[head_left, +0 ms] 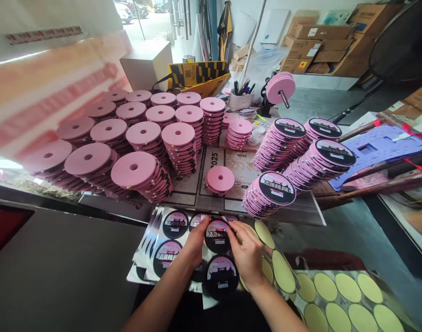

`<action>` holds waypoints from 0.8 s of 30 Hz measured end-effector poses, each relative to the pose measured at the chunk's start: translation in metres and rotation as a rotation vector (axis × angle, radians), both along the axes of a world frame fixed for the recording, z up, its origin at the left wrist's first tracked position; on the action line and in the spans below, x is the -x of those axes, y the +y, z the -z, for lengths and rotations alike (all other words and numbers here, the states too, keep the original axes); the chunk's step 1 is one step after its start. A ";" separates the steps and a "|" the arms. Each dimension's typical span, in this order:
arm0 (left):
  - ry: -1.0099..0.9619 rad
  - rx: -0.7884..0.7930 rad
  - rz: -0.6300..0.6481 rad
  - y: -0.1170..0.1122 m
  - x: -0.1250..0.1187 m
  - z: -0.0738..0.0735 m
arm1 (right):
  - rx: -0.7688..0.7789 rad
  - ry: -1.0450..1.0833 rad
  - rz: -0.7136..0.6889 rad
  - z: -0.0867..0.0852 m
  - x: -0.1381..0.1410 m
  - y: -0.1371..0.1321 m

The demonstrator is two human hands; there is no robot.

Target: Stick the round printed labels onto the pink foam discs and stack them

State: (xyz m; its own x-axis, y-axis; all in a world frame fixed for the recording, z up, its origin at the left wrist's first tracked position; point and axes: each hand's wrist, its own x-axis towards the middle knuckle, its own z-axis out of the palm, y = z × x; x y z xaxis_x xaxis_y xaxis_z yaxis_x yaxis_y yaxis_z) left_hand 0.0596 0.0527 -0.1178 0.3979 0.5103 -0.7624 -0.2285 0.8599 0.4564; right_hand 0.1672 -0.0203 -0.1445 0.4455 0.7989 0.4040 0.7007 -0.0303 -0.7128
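Between my two hands is a round black-and-pink sticker [217,236] with white lettering, held by its edges over the sheets. My left hand [196,242] pinches its left edge with the thumb on top. On the opposite side my right hand [246,249] grips the right edge with curled fingers. Whether a pink disc lies under this sticker is hidden. Below are fanned silvery sticker sheets [150,244] bearing similar round stickers, such as one at the lower middle [221,277]. Partly behind my right hand, backing with pale yellow-green circles [283,271] shows.
Stacks of pink foam spools [133,170] fill the table's left. A short stack [220,179] stands mid-table. Stickered stacks [276,189] lean at the right. Behind are a pen holder [241,99] and a spindle carrying pink discs [280,87]. More backing sheets [338,295] lie lower right.
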 end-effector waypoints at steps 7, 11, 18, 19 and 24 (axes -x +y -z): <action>-0.052 0.080 0.056 0.001 0.006 -0.012 | -0.071 -0.227 -0.074 -0.001 0.007 -0.002; -0.016 0.033 0.118 0.000 0.008 -0.011 | -0.031 -0.171 -0.065 -0.003 0.009 0.000; 0.326 -0.247 0.249 0.020 0.029 0.009 | -0.041 -0.197 -0.305 -0.037 0.026 -0.006; 0.411 -0.305 0.282 0.026 0.036 0.010 | -0.072 -0.152 -0.388 -0.044 0.030 -0.008; 0.926 -0.692 0.378 0.043 0.067 0.001 | 0.045 0.380 -0.478 -0.061 0.021 -0.003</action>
State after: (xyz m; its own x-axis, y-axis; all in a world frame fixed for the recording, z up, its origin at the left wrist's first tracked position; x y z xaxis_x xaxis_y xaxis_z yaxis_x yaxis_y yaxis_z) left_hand -0.0079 0.0952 -0.1192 0.0594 0.8915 -0.4491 0.6396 0.3114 0.7028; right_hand 0.1461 -0.0235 -0.0839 0.1395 0.9585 0.2488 0.3412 0.1894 -0.9207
